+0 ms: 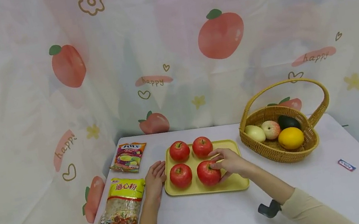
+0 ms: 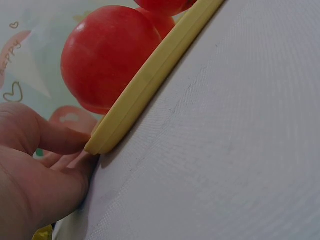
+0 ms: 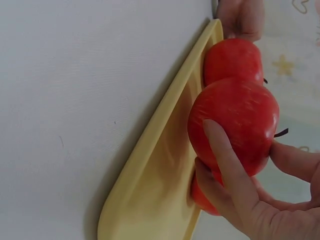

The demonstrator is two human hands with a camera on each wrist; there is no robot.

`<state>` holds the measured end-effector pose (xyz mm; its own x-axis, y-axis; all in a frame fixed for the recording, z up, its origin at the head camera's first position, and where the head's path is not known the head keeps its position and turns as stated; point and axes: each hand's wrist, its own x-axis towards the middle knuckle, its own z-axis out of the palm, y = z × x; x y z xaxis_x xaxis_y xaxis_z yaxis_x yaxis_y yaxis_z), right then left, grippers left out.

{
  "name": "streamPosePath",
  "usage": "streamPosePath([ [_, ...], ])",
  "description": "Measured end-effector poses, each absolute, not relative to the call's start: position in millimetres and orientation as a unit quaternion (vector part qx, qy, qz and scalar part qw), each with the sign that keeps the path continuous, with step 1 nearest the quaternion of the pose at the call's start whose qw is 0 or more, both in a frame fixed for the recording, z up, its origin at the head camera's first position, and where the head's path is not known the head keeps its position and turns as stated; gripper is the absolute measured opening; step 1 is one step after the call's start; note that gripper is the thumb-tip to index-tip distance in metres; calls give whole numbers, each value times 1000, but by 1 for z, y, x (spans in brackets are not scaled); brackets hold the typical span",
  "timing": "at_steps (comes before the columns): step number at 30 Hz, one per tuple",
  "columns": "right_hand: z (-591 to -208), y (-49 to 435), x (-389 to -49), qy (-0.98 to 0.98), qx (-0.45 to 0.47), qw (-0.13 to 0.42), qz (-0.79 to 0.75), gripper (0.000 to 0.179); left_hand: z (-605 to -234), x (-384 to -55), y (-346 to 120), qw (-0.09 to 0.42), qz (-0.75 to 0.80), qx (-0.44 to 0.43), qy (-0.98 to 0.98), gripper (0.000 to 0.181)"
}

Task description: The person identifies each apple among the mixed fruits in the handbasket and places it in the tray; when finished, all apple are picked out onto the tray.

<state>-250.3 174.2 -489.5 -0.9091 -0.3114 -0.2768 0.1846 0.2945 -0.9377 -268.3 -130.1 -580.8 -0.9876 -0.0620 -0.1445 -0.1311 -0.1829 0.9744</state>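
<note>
Four red apples would be too exact a tally, so several sit in two rows on a yellow tray [image 1: 186, 191]. My right hand [image 1: 229, 162] grips the front right apple [image 1: 208, 173], its fingers and thumb spread round the sides, as the right wrist view also shows. Beside it is the front left apple [image 1: 180, 176]; behind are the back left apple [image 1: 179, 151] and back right apple [image 1: 202, 147]. At the tray's left edge rests my left hand [image 1: 155, 178], fingers loosely extended. The left wrist view shows its fingertips right at the tray's corner.
A wicker basket [image 1: 270, 155] with several fruits, among them a yellow lemon [image 1: 290, 138], stands at the back right. On the left lie a candy bag [image 1: 129, 157] and a pasta bag [image 1: 122, 210]. A small wrapped sweet [image 1: 346, 165] lies at the right.
</note>
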Motion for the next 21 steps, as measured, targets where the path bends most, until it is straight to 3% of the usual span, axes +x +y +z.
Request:
streamPosePath([
  [21,-497,167,-251,827,20,150,-541,54,-580,-271,-130,15,770,-71,634,62],
])
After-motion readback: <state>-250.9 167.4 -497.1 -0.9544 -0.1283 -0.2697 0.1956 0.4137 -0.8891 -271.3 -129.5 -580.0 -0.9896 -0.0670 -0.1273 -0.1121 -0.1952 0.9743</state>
